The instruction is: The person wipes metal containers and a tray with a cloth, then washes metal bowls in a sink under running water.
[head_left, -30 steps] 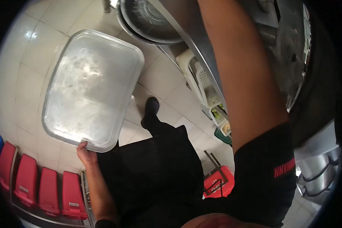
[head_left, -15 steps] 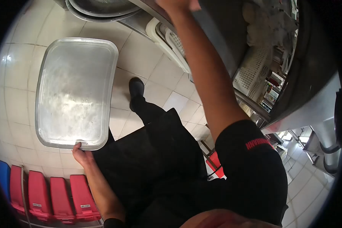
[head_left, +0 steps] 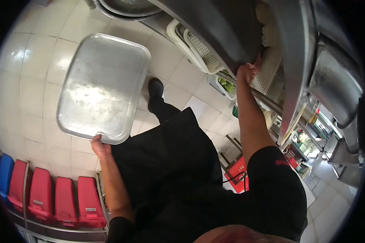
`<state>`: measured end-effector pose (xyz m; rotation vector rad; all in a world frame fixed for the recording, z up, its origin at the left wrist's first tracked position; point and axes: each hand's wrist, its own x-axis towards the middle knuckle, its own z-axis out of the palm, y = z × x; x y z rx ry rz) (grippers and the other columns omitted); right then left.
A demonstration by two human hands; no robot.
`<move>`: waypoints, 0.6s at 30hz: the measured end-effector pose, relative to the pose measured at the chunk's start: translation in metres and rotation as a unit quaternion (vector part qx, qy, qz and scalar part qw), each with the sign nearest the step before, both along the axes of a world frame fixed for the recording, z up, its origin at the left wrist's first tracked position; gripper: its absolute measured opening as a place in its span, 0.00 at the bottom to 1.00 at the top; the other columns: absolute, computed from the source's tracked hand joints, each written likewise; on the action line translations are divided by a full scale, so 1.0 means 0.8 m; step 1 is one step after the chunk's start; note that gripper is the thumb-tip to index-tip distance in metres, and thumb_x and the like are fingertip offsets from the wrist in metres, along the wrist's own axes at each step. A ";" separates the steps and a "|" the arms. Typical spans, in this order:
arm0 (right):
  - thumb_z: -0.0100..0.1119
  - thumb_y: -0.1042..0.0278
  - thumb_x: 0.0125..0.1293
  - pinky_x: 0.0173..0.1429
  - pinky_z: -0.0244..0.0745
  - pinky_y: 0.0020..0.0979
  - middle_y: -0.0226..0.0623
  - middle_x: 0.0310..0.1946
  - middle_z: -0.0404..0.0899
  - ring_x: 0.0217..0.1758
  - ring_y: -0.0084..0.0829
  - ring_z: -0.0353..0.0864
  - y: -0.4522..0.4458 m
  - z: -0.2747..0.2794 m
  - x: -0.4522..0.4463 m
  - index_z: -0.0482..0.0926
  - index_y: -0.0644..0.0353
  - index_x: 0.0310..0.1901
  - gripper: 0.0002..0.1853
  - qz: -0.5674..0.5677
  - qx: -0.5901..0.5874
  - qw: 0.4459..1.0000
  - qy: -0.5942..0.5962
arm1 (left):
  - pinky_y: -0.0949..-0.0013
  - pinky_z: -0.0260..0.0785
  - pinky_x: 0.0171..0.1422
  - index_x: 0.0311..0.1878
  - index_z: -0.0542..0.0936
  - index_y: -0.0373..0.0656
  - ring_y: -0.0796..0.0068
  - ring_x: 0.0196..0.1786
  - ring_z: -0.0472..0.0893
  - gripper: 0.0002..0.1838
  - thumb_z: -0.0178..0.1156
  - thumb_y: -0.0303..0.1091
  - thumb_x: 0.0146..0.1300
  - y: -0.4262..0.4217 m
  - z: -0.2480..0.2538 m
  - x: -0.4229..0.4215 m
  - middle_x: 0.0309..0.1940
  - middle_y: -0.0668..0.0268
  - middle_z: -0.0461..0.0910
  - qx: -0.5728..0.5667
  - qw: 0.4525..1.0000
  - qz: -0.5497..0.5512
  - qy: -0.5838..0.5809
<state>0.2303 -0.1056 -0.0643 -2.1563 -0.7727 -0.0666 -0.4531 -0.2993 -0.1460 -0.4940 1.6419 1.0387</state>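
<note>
My left hand point(head_left: 101, 147) is closed on the near rim of a large metal tray point(head_left: 103, 81), its thumb over the edge. The tray has rounded corners and is held out over the tiled floor, with its inside facing up. My right hand point(head_left: 247, 73) reaches in over a metal shelf point(head_left: 215, 24), beside a white perforated basket point(head_left: 267, 73). Its fingers look apart, though they are small and partly dark in the shelf's shade. Nothing shows in that hand.
Red bins point(head_left: 66, 198) and a blue bin point(head_left: 5, 174) line a rack at lower left. Round metal pans point(head_left: 129, 9) stand at the top. White baskets point(head_left: 202, 52), one with greens point(head_left: 227, 84), sit under the shelf. A red box point(head_left: 236, 174) lies behind my right side.
My right hand has come down and right along the shelf toward the white perforated basket. The tray, still in my left hand, appears shifted right and slightly up as the view turned.
</note>
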 end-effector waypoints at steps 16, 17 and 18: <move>0.44 0.64 0.67 0.74 0.54 0.44 0.47 0.70 0.63 0.69 0.47 0.65 0.347 0.014 -0.505 0.67 0.58 0.69 0.27 0.386 -0.011 0.888 -0.251 | 0.44 0.67 0.69 0.62 0.67 0.36 0.51 0.61 0.73 0.33 0.47 0.18 0.47 -0.046 0.096 -0.006 0.55 0.53 0.72 -0.009 0.997 0.067 0.033; 0.46 0.66 0.66 0.73 0.55 0.45 0.47 0.69 0.64 0.67 0.48 0.66 0.357 0.019 -0.497 0.69 0.57 0.67 0.26 0.458 -0.059 0.861 -0.214 | 0.44 0.68 0.69 0.62 0.67 0.36 0.51 0.61 0.73 0.33 0.48 0.18 0.47 -0.054 0.097 -0.008 0.55 0.53 0.72 -0.004 0.997 0.066 0.038; 0.47 0.68 0.65 0.72 0.57 0.47 0.47 0.68 0.64 0.65 0.50 0.67 0.365 0.022 -0.491 0.72 0.56 0.65 0.25 0.527 -0.103 0.824 -0.179 | 0.44 0.68 0.68 0.62 0.67 0.35 0.51 0.60 0.73 0.32 0.48 0.18 0.46 -0.061 0.088 -0.011 0.55 0.53 0.72 0.005 0.997 0.066 0.040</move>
